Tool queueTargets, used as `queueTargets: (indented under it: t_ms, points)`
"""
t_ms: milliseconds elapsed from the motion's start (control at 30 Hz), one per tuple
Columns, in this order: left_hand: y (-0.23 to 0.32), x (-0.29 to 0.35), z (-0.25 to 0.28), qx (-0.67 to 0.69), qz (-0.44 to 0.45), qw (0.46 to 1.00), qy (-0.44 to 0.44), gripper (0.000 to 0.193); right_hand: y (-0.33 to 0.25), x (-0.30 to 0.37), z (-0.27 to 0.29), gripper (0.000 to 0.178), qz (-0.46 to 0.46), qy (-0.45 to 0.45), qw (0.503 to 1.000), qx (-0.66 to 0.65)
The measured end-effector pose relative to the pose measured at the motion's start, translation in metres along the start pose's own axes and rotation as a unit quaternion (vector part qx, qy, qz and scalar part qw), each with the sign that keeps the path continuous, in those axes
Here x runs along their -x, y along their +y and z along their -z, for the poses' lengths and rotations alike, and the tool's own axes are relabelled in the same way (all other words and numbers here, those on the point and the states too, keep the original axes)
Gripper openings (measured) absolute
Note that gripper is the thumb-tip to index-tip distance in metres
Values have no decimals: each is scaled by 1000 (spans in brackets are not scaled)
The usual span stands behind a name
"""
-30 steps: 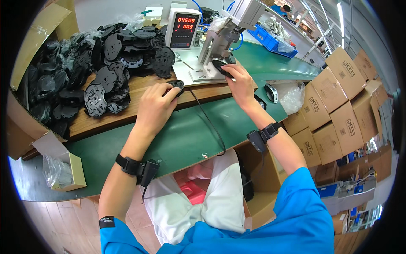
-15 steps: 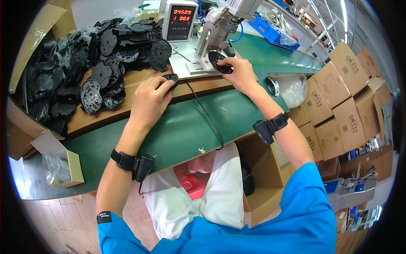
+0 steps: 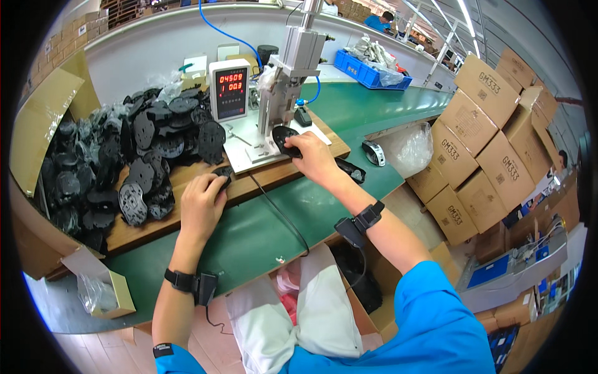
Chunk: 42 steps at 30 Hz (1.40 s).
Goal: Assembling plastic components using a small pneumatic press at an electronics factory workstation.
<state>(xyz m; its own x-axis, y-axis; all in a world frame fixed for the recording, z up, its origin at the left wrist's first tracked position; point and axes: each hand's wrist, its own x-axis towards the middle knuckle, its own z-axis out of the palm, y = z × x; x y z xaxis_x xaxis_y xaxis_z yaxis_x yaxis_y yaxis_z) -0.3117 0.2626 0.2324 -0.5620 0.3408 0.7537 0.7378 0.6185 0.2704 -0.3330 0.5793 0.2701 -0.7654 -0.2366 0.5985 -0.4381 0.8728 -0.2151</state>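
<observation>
My right hand (image 3: 313, 157) pinches an oval black plastic shell (image 3: 284, 141), which is tilted up at the foot of a metal bench press (image 3: 279, 100). Beneath the press lies a white base plate (image 3: 240, 156). My left hand (image 3: 200, 204) is closed on a smaller dark plastic piece (image 3: 223, 176) by the plate's near left corner; my fingers hide part of it. A heap of black plastic shells (image 3: 144, 128) covers the wooden board to the left. Under my right forearm lies another black shell (image 3: 351, 170), with a black-and-silver curved part (image 3: 374, 153) farther right.
A counter box with red digits (image 3: 229, 90) stands left of the press. A black cable (image 3: 280, 215) crosses the green table (image 3: 261, 234). Behind is a blue crate (image 3: 367, 70); stacked cartons (image 3: 479, 137) rise at the right. An open small box (image 3: 109, 290) sits near left.
The view has tilted upward, showing more of the press and the room behind. Both hands keep their pieces at about the same places beside the plate. The shell under my right forearm now shows.
</observation>
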Motion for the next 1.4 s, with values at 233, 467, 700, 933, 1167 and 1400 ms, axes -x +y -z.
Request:
queueTargets:
  t_ms: [233,467,700,933,1167,1400]
  points:
    - [5,0,-4,14,28,999,-20,31,7,6,5,34,11,2,1000,9]
    - [-19,5,2,-23,106,993,-48,34,8,-8,-36,30,46,54,997,-7]
    - [-44,11,-32,1,123,992,-31,36,10,6,-14,26,-9,65,998,24]
    - [-46,15,-22,30,85,994,-64,39,2,5,-16,27,-6,30,997,64]
    - [-43,13,-26,35,67,996,-56,47,1,3,-17,21,-3,26,996,85]
    - [-38,9,-25,74,55,995,-35,45,2,-1,-16,20,-7,11,994,105]
